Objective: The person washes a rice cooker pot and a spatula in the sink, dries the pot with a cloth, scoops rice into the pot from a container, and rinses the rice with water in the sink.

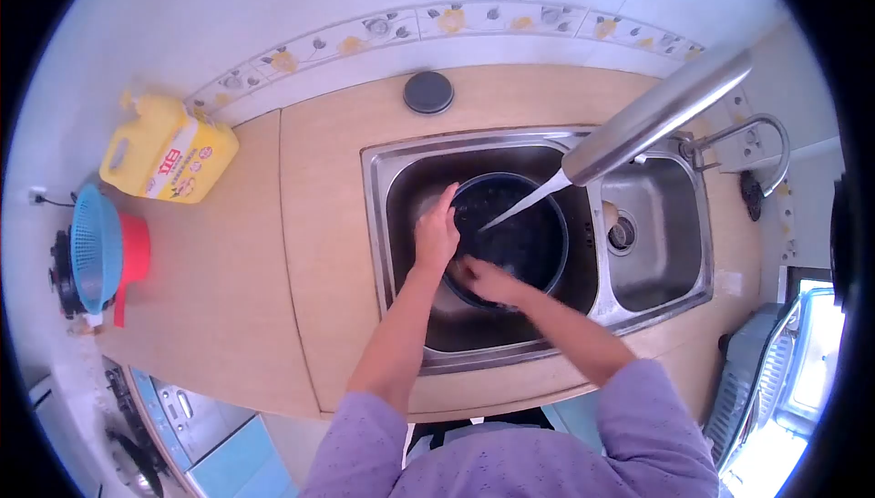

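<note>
Left hand against dark pot, grip unclear | Right hand blurred at near side, hold indiscernible from here | Brace dark pot; keep water stream inside.

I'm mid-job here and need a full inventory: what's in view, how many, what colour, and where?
Pot: one, dark, in the larger basin
Sink: one, two basins, silver, set into the counter
Faucet: one, silver, running over the pot
Slim curved tap: one, silver, right of the sink
Round disc: one, dark grey, behind the sink
Jug: one, yellow, counter's left side
Colander: one, blue, far left
Container: one, red, beside the colander
Counter: one, tan, around the sink
Floral tile border: one, white with yellow and grey, back wall
Left hand: one, bare, at the pot's left rim
Right hand: one, bare, blurred, at the pot's near side
</note>
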`<action>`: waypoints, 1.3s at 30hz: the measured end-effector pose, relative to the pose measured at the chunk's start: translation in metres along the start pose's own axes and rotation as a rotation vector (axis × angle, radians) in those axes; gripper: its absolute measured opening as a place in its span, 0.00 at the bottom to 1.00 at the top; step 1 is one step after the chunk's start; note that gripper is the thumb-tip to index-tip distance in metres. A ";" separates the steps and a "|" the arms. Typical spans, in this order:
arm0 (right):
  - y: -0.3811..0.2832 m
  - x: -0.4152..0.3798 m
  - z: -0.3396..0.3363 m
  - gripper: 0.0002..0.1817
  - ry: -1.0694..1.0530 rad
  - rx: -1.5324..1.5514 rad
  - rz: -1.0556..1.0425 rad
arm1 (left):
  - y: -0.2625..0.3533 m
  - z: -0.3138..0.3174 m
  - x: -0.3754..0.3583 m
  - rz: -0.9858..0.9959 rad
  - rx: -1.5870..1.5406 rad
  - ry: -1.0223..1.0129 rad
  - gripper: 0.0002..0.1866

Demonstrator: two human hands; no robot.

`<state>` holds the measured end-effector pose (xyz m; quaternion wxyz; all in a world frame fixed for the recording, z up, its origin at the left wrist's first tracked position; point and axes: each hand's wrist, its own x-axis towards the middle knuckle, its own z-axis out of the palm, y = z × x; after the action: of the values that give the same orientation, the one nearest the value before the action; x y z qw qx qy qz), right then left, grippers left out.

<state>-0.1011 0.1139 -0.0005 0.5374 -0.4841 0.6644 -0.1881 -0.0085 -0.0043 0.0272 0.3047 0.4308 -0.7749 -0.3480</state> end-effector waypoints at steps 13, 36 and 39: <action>0.069 0.051 0.022 0.16 -0.063 -0.551 -0.280 | 0.007 0.002 -0.003 -0.081 -0.034 0.021 0.23; 0.099 0.118 -0.013 0.17 0.360 -0.641 -0.146 | 0.004 -0.001 -0.003 -0.079 -0.042 -0.034 0.25; 0.053 0.055 -0.042 0.17 0.259 -0.720 0.056 | 0.003 0.003 -0.003 -0.030 -0.049 0.032 0.24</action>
<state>-0.1599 0.0803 -0.0553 0.2496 -0.5958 0.7632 0.0122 -0.0106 0.0008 0.0276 0.3221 0.4404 -0.7546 -0.3646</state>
